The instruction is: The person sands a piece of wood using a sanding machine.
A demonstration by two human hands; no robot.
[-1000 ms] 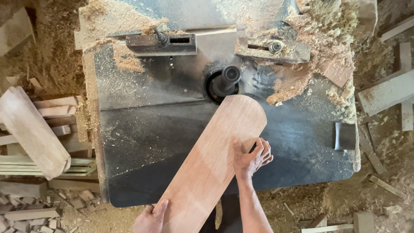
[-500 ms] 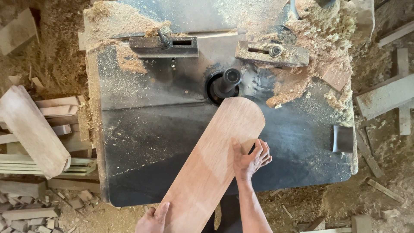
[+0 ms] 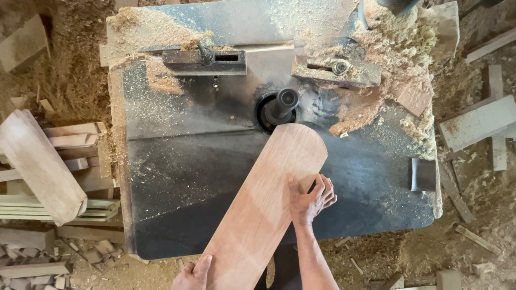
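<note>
Wood board (image 3: 263, 198), reddish-brown w/ a rounded far end, lies flat and diagonal on the dark metal machine table (image 3: 183, 182); its near end overhangs the table edge toward the person.

Head view only:

Right hand (image 3: 310, 198) rests on the board's right edge, approx. mid-length, thumb flat on the top face, fingers spread and curled over the side, so it grips the edge loosely, not a fist. Left hand (image 3: 192, 275) is at the bottom of frame, partly cut off; thumb lies along the board's left edge near the near end, fingers not visible, so can't tell how tight the hold is.

Ahead of the right hand, just past the board's rounded tip, a dark vertical spindle (image 3: 282, 103) stands up from a round hole in the table; the tip sits right by it, contact unclear.

Further ahead: two metal fence brackets (image 3: 204, 59) w/ bolts, sawdust (image 3: 387, 70) piled thick to the right of them.

Right of the right hand, near the table edge, a small dark block (image 3: 423, 174).

Far left of the left hand, off the table: stacked wood pieces (image 3: 40, 164), offcuts on the floor.
</note>
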